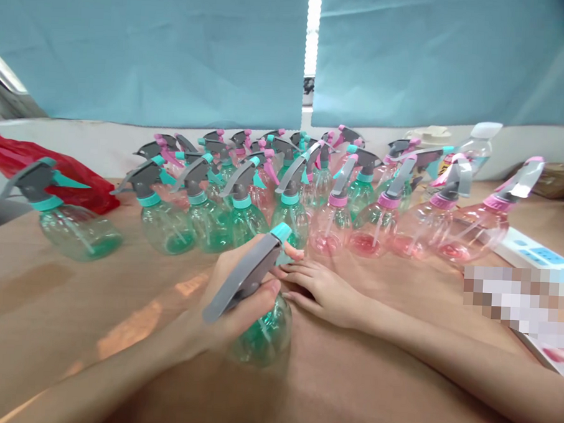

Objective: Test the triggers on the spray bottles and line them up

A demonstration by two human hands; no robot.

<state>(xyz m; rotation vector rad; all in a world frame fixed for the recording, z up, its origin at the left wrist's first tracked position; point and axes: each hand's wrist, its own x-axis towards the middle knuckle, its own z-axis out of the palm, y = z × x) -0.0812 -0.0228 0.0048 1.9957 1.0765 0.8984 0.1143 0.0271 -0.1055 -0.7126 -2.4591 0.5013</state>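
Note:
My left hand (236, 284) is wrapped round the grey spray head of a clear green spray bottle (262, 338) near the middle of the table. The bottle's teal nozzle points up and to the right. My right hand (329, 291) lies just right of that bottle, palm down with fingers stretched toward it. Whether its fingertips touch the bottle or my left hand, I cannot tell. Behind my hands stand several green spray bottles (169, 230) with teal collars and several pink spray bottles (373, 228) with pink collars.
At the far left, one green bottle (75, 233) stands apart, near a red plastic bag (73, 177). A white box (533, 247) and a pixelated item (516, 303) lie on the right. Behind the pink bottles stands a clear bottle with a white cap (485, 130).

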